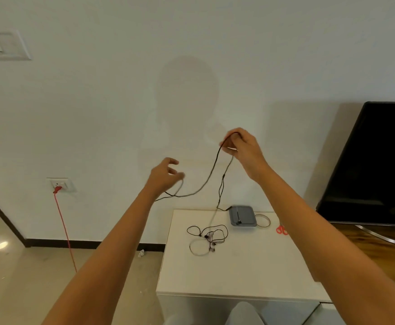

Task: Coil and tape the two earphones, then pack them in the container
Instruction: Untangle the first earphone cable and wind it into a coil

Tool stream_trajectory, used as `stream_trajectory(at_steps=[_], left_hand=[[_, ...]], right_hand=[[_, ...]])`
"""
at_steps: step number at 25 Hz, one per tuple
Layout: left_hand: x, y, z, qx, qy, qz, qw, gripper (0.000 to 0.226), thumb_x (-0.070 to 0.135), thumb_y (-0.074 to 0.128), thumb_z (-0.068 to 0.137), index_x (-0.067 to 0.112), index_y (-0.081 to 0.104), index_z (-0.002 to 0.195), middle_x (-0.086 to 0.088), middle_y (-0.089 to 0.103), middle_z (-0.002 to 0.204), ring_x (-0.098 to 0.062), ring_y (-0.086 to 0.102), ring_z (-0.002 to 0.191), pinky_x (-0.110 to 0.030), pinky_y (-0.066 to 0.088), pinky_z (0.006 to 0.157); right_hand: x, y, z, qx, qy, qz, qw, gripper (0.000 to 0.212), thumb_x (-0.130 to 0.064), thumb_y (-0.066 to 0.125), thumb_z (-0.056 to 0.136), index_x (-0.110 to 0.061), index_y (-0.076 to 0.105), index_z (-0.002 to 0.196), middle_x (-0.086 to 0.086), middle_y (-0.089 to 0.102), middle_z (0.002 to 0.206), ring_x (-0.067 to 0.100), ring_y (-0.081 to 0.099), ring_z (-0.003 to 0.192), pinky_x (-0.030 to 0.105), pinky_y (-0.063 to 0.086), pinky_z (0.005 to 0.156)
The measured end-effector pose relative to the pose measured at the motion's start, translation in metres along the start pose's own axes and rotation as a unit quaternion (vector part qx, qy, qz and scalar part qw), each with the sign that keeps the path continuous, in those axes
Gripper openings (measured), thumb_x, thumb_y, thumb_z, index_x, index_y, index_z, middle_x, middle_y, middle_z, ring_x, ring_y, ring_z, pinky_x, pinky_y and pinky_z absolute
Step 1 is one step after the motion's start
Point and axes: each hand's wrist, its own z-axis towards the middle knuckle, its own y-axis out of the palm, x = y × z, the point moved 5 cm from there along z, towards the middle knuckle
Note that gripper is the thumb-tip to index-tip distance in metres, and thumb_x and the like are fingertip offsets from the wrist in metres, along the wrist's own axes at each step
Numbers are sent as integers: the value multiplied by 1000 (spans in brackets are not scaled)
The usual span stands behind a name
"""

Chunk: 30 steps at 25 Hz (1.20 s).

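Note:
Both my arms are raised above a small white table (238,273). My right hand (241,146) pinches a black earphone cable (211,172) at its top loop. From there one strand sags left to my left hand (166,174), whose fingers hold the cable loosely. The other strand drops down to the table, its end lying on the grey container (242,215) at the table's back edge. A second earphone (209,238) lies tangled and loose on the table in front of the container.
A thin ring (263,221), possibly tape, lies right of the container, with red scissors (281,230) further right. A dark TV screen (375,165) stands at the right. A red cord (65,228) hangs from a wall socket at the left.

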Motion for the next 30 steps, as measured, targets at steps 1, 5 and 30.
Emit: stream_trajectory(at_steps=[1,5,30], left_hand=[[6,14,-2,-54,30,17,998,53,36,73,81,24,53,128,-1,60,110,-15,56,99,-23,40,82],[39,63,0,-187,62,4,980,69,51,71,77,34,44,138,7,54,128,-9,48,112,-31,38,100],[-35,54,-31,-81,-228,-146,959,12,14,53,94,8,61,86,-3,51,64,-13,45,51,-22,42,51]], right_hand=[[-2,11,5,-34,5,-45,998,29,-4,34,98,-12,58,85,8,64,85,19,64,86,36,54,89],[-5,50,10,-143,-10,-169,975,29,-5,34,98,-11,61,87,7,67,87,16,66,86,28,55,81],[115,-141,-48,33,121,-444,887,21,4,51,89,-5,70,88,6,67,93,21,60,92,23,40,79]])
